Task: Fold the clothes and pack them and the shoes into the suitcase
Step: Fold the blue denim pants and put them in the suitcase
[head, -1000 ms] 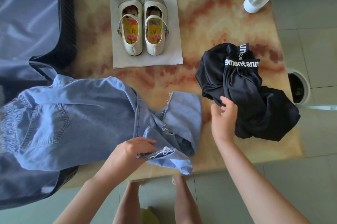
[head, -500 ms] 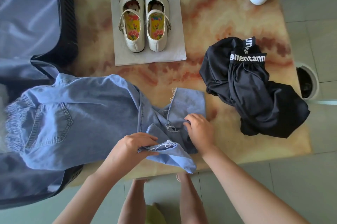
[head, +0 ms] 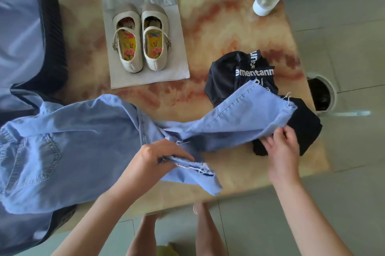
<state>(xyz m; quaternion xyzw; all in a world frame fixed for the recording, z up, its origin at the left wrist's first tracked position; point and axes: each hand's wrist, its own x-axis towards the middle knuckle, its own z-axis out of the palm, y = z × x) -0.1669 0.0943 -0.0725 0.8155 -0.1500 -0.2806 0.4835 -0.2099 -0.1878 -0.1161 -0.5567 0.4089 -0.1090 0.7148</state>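
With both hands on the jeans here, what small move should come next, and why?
Probably bring the right hand toward the left hand, laying its leg of the jeans onto the other. Each hand holds one frayed hem, the legs are splayed, and the far one lies across the black garment.

Matt blue denim jeans (head: 68, 143) with frayed hems, glossy marbled table (head: 229, 32), smooth cream shoes (head: 141, 41)

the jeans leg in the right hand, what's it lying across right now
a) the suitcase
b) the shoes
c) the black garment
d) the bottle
c: the leg of the jeans that the right hand pinches at its frayed hem drapes over the black garment.
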